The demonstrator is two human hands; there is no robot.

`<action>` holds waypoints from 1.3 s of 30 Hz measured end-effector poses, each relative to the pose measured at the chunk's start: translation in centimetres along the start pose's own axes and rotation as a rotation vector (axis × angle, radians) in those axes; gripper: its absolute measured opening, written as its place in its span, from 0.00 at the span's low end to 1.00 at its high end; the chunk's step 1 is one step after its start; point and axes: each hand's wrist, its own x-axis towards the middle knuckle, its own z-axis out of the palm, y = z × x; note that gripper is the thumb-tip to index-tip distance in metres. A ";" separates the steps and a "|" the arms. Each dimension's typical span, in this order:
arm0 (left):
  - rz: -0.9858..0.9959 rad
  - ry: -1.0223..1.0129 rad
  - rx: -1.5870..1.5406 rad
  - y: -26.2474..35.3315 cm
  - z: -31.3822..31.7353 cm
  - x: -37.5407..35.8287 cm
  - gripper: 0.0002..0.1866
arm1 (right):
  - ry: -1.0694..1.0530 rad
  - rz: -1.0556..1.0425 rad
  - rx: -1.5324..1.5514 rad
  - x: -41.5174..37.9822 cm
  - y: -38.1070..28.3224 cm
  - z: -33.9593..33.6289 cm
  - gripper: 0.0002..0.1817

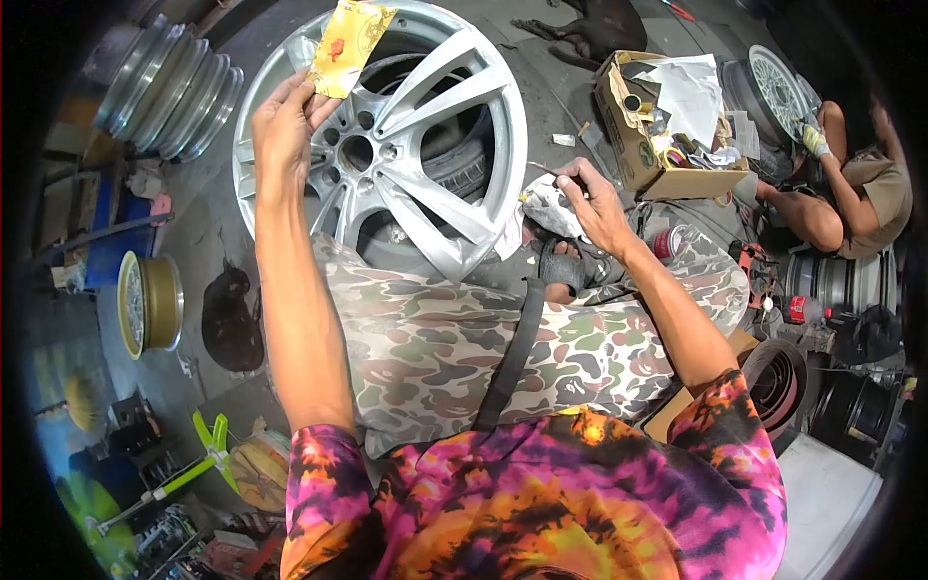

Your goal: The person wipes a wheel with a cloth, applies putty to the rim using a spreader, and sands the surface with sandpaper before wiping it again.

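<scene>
Pinched in my left hand is a yellow card with a small red dab on its face. It is held up over the left part of a large silver wheel rim, which lies in front of my knees. My right hand, at the rim's right side, has its fingers curled on a crumpled, stained white cloth. A tire shows through the rim's spokes.
An open cardboard box of supplies stands beyond my right hand. Another person sits at far right by a mesh-style wheel. Stacked rims and a gold rim are at left. Dark dogs lie on the floor.
</scene>
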 end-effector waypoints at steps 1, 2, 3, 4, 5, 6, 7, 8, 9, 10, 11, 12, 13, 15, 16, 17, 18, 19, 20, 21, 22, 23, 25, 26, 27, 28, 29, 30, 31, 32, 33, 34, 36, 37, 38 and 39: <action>-0.002 0.003 0.003 0.0 0.0 0.0 0.19 | 0.009 -0.059 -0.002 0.1 -0.2 0.2 0.09; -0.002 0.006 0.002 0.0 0.0 -0.1 0.19 | 0.006 -0.060 -0.002 0.3 -0.3 0.5 0.09; 0.001 0.004 0.000 0.0 0.0 -0.1 0.19 | 0.024 -0.141 -0.021 0.5 -0.4 0.8 0.09; 0.004 0.001 -0.001 0.1 0.0 -0.2 0.20 | 0.043 -0.222 -0.040 0.6 -0.4 0.9 0.09; 0.002 -0.001 0.000 0.1 0.1 -0.3 0.20 | 0.044 -0.220 -0.040 0.5 -0.3 0.9 0.09; 0.004 -0.003 0.001 0.1 0.2 -0.3 0.20 | 0.011 -0.214 -0.071 0.4 -0.1 1.0 0.10; 0.006 -0.005 0.001 0.1 0.3 -0.2 0.20 | -0.023 -0.209 -0.104 0.4 0.1 1.0 0.11; 0.006 -0.006 -0.001 0.2 0.2 -0.2 0.20 | -0.040 -0.198 -0.085 0.2 0.3 1.1 0.11; 0.004 0.002 0.003 0.2 0.2 -0.2 0.20 | -0.042 -0.199 -0.088 0.1 0.2 0.9 0.11; 0.003 0.010 0.008 0.2 0.2 -0.2 0.20 | -0.065 -0.208 -0.122 -0.1 0.0 0.8 0.11; 0.003 0.011 0.006 0.2 0.3 -0.2 0.20 | -0.088 -0.217 -0.157 -0.2 -0.2 0.5 0.11; 0.003 0.010 0.012 0.1 0.3 -0.2 0.20 | -0.089 -0.217 -0.157 -0.4 -0.4 0.3 0.11; 0.003 0.009 0.017 0.1 0.3 -0.1 0.20 | -0.101 -0.257 -0.200 -0.5 -0.7 0.0 0.10; 0.001 0.003 0.009 -0.1 0.1 0.1 0.20 | -0.118 -0.297 -0.242 -0.4 -1.3 -0.6 0.10; 0.000 -0.005 0.001 -0.2 0.0 0.1 0.20 | -0.095 -0.284 -0.217 -0.3 -1.6 -0.9 0.10; -0.002 0.000 0.001 -0.2 -0.1 0.2 0.20 | -0.073 -0.270 -0.192 -0.3 -1.7 -1.0 0.10; 0.001 -0.013 0.009 -0.2 -0.2 0.2 0.20 | -0.031 -0.297 -0.160 0.1 -1.6 -0.9 0.10; 0.004 -0.029 0.017 -0.2 -0.1 0.1 0.20 | -0.031 -0.295 -0.159 0.3 -1.7 -1.0 0.10; 0.003 -0.032 0.018 -0.2 0.0 0.0 0.20 | -0.027 -0.329 -0.223 0.4 -1.9 -1.1 0.11; -0.002 -0.016 0.029 -0.1 0.2 -0.2 0.20 | -0.020 -0.364 -0.287 0.5 -2.1 -1.0 0.11; -0.006 0.000 0.040 0.1 0.3 -0.3 0.19 | -0.048 -0.357 -0.297 0.2 -2.3 -0.9 0.11; -0.005 -0.001 0.040 0.1 0.4 -0.1 0.19 | -0.046 -0.358 -0.297 0.1 -2.2 -1.0 0.11; 0.000 0.009 0.022 -0.1 0.1 -0.1 0.19 | -0.096 -0.355 -0.367 -0.1 -2.0 -1.1 0.12; -0.003 0.015 0.022 -0.2 0.0 -0.1 0.19 | -0.116 -0.357 -0.354 -0.1 -2.1 -1.4 0.12; 0.001 0.012 0.019 -0.1 0.1 -0.2 0.19 | -0.119 -0.358 -0.354 -0.1 -2.4 -1.8 0.12; 0.006 0.010 0.015 0.0 0.1 -0.2 0.19 | -0.120 -0.312 -0.283 0.0 -2.6 -2.1 0.12; 0.007 0.013 0.015 0.0 0.0 -0.1 0.19 | -0.122 -0.267 -0.212 0.0 -2.8 -2.1 0.12; 0.008 0.009 0.018 -0.1 0.0 -0.1 0.19 | -0.089 -0.229 -0.160 0.4 -2.4 -1.9 0.11; 0.009 0.001 0.021 -0.1 0.1 -0.1 0.19 | -0.086 -0.228 -0.161 0.8 -2.1 -1.8 0.11; 0.008 -0.005 0.021 -0.1 0.2 -0.1 0.19 | -0.017 -0.283 -0.173 1.2 -2.0 -1.6 0.11; 0.001 0.002 0.031 0.0 0.4 -0.3 0.19 | 0.054 -0.335 -0.186 1.5 -2.0 -1.3 0.11; -0.004 0.010 0.040 0.1 0.6 -0.3 0.19 | 0.037 -0.332 -0.252 1.8 -2.0 -1.3 0.11; -0.006 0.005 0.034 0.2 0.7 -0.3 0.19 | 0.000 -0.256 -0.177 1.4 -1.6 -0.9 0.12; -0.011 0.009 0.027 0.2 0.5 -0.3 0.19 | -0.046 -0.180 -0.102 1.3 -1.5 -0.6 0.12; -0.012 0.014 0.024 0.1 0.3 -0.2 0.19 | -0.060 -0.175 -0.156 1.0 -1.5 -0.7 0.12; -0.011 0.008 0.020 0.2 0.3 -0.1 0.19 | -0.066 -0.174 -0.159 0.7 -1.6 -0.9 0.12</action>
